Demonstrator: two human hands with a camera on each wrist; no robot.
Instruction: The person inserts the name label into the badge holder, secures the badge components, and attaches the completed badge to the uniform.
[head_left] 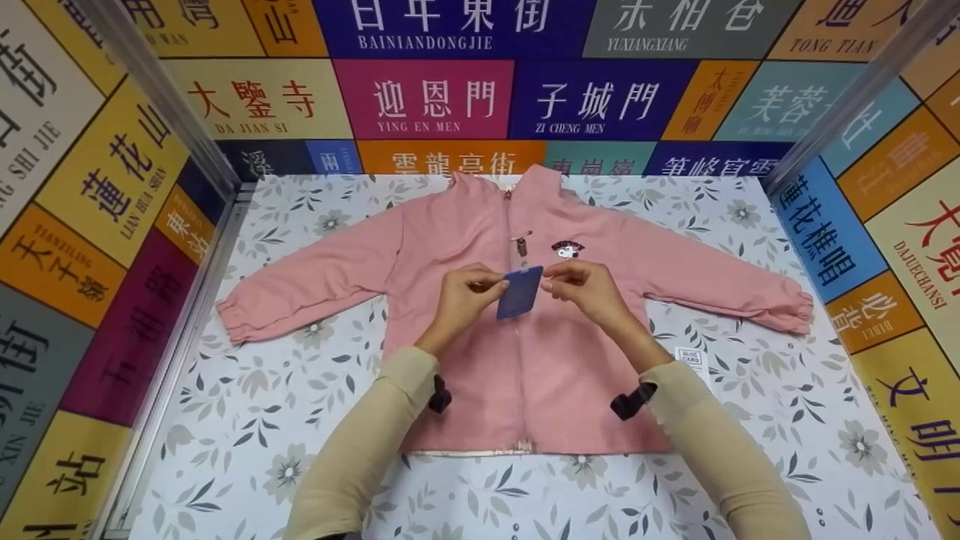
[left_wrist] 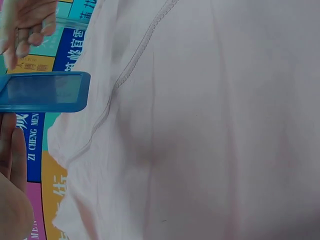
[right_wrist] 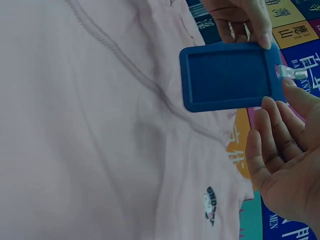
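A blue badge holder (head_left: 519, 292) with a window is held up over the pink zip jacket (head_left: 457, 360). My left hand (head_left: 471, 296) pinches its left edge between thumb and fingers. At its upper right corner my right hand (head_left: 589, 292) has thumb and fingertips on the edge, near a clear strap with a snap (right_wrist: 294, 73). Beyond the holder's top, a metal clip (head_left: 523, 246) shows against the jacket. In the right wrist view, the left thumb lies along the holder's far edge, and the outer fingers of the right hand hang loosely.
The jacket lies face up with both sleeves spread on a floral tablecloth (head_left: 285, 465). A small white card (head_left: 691, 358) lies by the right forearm. Panels with large lettering (head_left: 424, 97) stand behind and at both sides.
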